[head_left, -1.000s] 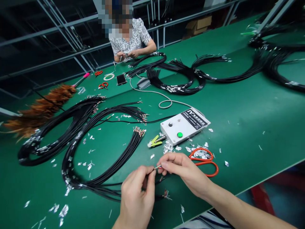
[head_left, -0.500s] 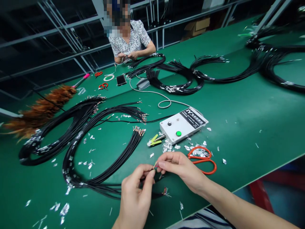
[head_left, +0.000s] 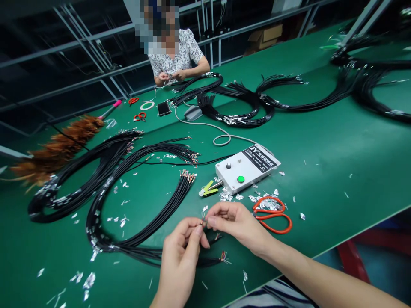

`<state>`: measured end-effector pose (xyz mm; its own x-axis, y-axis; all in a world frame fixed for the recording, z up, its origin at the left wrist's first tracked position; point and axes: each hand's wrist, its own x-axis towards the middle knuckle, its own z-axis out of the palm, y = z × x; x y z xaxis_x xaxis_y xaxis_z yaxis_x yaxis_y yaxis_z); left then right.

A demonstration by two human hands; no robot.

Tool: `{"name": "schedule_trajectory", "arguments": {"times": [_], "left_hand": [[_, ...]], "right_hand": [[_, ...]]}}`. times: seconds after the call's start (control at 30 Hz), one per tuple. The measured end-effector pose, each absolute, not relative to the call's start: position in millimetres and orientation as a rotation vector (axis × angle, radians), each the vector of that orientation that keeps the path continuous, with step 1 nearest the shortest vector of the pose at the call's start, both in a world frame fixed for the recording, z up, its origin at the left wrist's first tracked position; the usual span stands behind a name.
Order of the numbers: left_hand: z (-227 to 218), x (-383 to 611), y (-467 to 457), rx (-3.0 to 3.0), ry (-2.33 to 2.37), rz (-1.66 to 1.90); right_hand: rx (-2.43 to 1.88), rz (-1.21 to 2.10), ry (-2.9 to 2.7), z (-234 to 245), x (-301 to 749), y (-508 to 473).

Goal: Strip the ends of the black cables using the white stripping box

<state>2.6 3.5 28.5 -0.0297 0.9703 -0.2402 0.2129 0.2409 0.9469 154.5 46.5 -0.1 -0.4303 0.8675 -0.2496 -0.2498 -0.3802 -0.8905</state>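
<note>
My left hand [head_left: 181, 256] and my right hand [head_left: 236, 222] meet above the green table [head_left: 337, 141], both pinching the stripped end of a thin black cable [head_left: 203, 221]. The fingers of each hand are closed on the small coloured wire tips. The cable runs down under my left hand toward a bundle of black cables [head_left: 135, 244] looped on the table. Another stripped cable end [head_left: 221, 256] lies just below my hands.
A white control box [head_left: 247, 169] with a green button sits behind my hands, red scissors [head_left: 272, 214] at its right, a yellow-green clip [head_left: 208, 189] at its left. Foil scraps litter the table. A feather duster [head_left: 58, 147] lies far left. A person works opposite with more cable bundles [head_left: 244, 102].
Both hands have shifted slightly left and up, and the fingertips have drawn closer together on the cable end. The view has barely moved.
</note>
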Motion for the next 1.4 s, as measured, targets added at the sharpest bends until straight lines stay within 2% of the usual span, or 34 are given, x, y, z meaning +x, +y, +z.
{"name": "schedule_trajectory", "arguments": {"times": [0.2, 0.53, 0.63, 0.73, 0.9, 1.0, 1.3, 1.4], "left_hand": [[30.2, 2.6, 1.8, 1.186, 1.489, 0.917], [30.2, 1.8, 3.6, 1.331, 1.497, 0.901], [29.3, -0.3, 1.4, 1.487, 1.516, 0.867], [28.7, -1.8, -0.3, 1.610, 1.535, 0.836], [27.6, -0.6, 0.0, 1.640, 1.587, 0.811], [27.5, 1.0, 0.2, 1.577, 1.608, 0.848], [26.1, 5.9, 4.2, 1.200, 1.535, 1.047], [25.0, 4.0, 6.5, 1.118, 1.502, 1.058]], "right_hand": [[-1.035, 1.616, -1.334, 8.2, 160.2, 54.9], [-0.998, 1.736, -1.532, 23.7, 162.4, 71.9], [-0.990, 1.672, -1.619, 24.8, 165.6, 74.0], [-0.927, 1.416, -1.805, 28.0, 170.3, 72.8], [-0.783, 0.543, -2.116, 28.9, 174.5, 67.3], [-0.749, 0.208, -2.169, 24.7, 173.2, 62.9], [-0.825, 0.218, -1.958, 5.0, 156.6, 50.2], [-0.907, 0.551, -1.830, 1.9, 155.3, 50.9]]}}
